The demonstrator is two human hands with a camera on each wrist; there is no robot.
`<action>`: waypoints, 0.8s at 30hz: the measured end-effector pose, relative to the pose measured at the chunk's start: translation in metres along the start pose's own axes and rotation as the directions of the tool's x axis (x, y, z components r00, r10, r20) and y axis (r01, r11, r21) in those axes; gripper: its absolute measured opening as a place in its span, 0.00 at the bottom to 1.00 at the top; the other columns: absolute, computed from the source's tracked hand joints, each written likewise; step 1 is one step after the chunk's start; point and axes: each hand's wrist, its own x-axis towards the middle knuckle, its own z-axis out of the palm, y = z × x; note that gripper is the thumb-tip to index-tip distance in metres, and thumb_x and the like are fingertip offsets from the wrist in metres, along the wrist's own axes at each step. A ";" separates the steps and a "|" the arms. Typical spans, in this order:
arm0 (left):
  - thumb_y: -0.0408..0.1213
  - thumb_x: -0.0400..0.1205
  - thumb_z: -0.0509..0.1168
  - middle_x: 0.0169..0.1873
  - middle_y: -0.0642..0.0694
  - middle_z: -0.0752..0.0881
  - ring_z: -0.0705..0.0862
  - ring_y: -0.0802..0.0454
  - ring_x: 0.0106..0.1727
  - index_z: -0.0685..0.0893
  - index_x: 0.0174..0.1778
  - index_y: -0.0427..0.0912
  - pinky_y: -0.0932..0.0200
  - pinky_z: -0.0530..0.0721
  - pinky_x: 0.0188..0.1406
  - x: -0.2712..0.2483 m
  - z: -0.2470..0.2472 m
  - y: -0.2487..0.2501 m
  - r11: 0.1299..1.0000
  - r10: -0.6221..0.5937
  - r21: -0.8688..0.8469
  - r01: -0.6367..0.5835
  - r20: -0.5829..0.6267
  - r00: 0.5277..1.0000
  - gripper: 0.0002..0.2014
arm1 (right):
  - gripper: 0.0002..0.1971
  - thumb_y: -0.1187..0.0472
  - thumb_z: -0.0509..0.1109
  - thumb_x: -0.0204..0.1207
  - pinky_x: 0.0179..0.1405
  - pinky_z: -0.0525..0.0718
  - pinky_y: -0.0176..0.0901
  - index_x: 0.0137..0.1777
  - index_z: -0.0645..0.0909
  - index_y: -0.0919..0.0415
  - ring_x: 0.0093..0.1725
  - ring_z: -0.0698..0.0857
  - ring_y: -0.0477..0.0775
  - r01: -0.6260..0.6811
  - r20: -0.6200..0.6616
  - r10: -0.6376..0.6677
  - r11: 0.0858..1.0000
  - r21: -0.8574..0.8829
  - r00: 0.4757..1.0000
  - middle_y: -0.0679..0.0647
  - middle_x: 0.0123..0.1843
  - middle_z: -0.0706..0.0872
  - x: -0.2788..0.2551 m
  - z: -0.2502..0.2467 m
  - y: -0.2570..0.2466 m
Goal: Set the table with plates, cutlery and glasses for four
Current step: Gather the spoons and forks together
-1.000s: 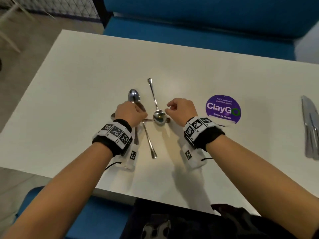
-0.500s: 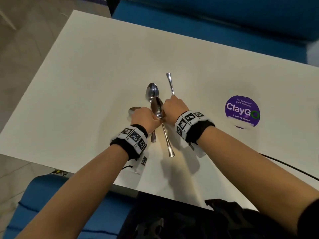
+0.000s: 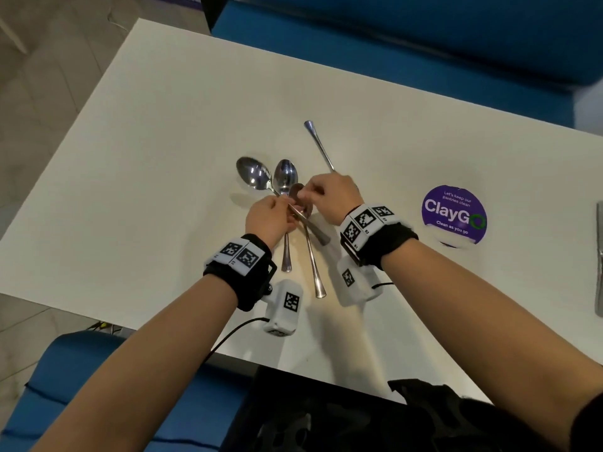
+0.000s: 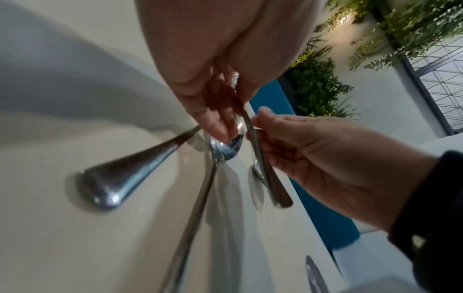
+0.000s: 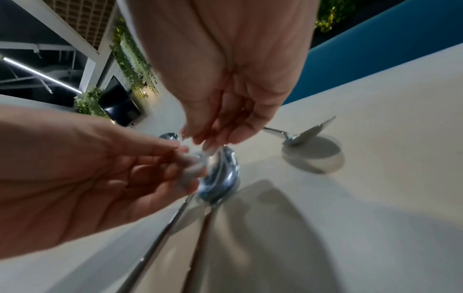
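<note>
Several steel spoons lie bunched mid-table [image 3: 163,125] in the head view. My left hand [image 3: 282,203] pinches the neck of one spoon [image 3: 254,176], whose handle slants over the others toward my right wrist. The left wrist view shows that handle [image 4: 265,168] lifted off the table under my left hand [image 4: 225,126]. My right hand [image 3: 306,192] curls over a spoon whose handle [image 3: 318,141] points away from me. Two more spoons [image 3: 285,176] [image 3: 313,265] lie with handles toward me. In the right wrist view my right hand [image 5: 208,140] hovers over a spoon bowl [image 5: 220,174].
A round purple ClayGo sticker [image 3: 453,215] sits right of the hands. Knives [image 3: 599,256] lie at the right edge of the view. Blue benches run along the far side [image 3: 391,44] and the near side [image 3: 98,386].
The scattered, crossed spoons have been drawn together between my hands. My left hand has lifted one spoon so its handle now slants across the others.
</note>
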 end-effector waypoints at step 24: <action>0.38 0.87 0.48 0.51 0.40 0.84 0.78 0.41 0.52 0.77 0.55 0.40 0.53 0.74 0.46 0.029 0.011 0.063 0.493 0.514 0.736 -0.464 0.184 0.838 0.13 | 0.13 0.71 0.59 0.80 0.57 0.80 0.48 0.59 0.83 0.67 0.61 0.81 0.62 0.057 0.072 -0.008 0.705 -0.706 0.997 0.64 0.59 0.84 0.017 -0.045 -0.005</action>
